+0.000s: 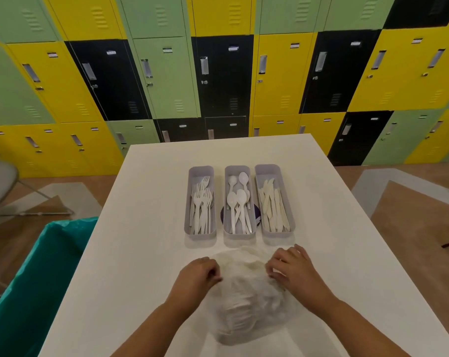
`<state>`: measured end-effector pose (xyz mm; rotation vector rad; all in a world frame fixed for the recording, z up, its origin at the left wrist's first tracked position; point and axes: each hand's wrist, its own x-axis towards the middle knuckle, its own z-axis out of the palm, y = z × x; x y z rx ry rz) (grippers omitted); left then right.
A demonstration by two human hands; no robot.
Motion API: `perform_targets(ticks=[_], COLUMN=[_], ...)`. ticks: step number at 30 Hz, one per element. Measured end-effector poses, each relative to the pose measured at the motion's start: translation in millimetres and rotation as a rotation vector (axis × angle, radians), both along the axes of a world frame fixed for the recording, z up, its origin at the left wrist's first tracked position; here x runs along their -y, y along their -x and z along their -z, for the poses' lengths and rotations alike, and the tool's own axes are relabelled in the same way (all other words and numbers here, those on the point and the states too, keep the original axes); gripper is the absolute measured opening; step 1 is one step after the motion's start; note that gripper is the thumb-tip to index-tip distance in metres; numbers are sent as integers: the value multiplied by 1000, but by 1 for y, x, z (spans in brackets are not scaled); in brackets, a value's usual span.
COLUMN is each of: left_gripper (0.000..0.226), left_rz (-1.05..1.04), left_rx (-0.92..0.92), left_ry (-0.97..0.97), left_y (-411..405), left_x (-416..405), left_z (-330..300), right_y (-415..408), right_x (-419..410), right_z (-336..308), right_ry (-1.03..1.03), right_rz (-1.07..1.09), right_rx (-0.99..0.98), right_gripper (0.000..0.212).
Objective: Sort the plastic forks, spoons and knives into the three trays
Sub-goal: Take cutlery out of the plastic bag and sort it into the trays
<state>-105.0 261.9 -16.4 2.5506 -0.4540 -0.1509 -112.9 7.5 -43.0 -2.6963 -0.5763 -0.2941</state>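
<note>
Your left hand [198, 274] and right hand [292, 266] pinch a crinkled clear plastic bag [246, 300] on the smooth white bench [146, 202]. Beyond it stand three long grey trays: forks [201, 202], spoons [237, 199], knives [273, 204].

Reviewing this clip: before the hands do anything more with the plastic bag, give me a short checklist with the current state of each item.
1. Both hands on the bag: ok. The left hand and right hand grip the clear plastic bag at its far end.
2. Bag contents: cannot tell. The film is too cloudy to show what is left inside.
3. Left tray holds only forks: ok.
4. Middle tray holds only spoons: ok.
5. Right tray holds only knives: ok.
6. Loose cutlery on the table: ok, none visible outside the trays and bag.
</note>
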Motion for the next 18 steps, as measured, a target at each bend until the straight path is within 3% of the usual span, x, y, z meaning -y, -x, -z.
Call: perform_targets(ticks=[4, 9, 11, 13, 15, 18], left_gripper=[16, 49, 39, 25, 16, 10], left_rz=[8, 46, 77, 96, 87, 15], left_rx=[-10, 69, 85, 104, 86, 11], left_ry=[-3, 7, -67, -88, -20, 113], left_y=[6, 6, 5, 4, 1, -2], left_x=[-10, 10, 22, 30, 29, 20], left_z=[9, 5, 4, 2, 3, 1], right_y=[1, 8, 9, 6, 2, -1], right_x=[10, -21, -33, -38, -35, -24], right_z=[6, -13, -17, -14, -7, -4], right_ry=[-37, -197, -185, -88, -13, -91], right_rz=[85, -51, -103, -132, -152, -155], right_rx=[-87, -91, -131, -117, -39, -37], right_gripper=[40, 22, 32, 30, 16, 15])
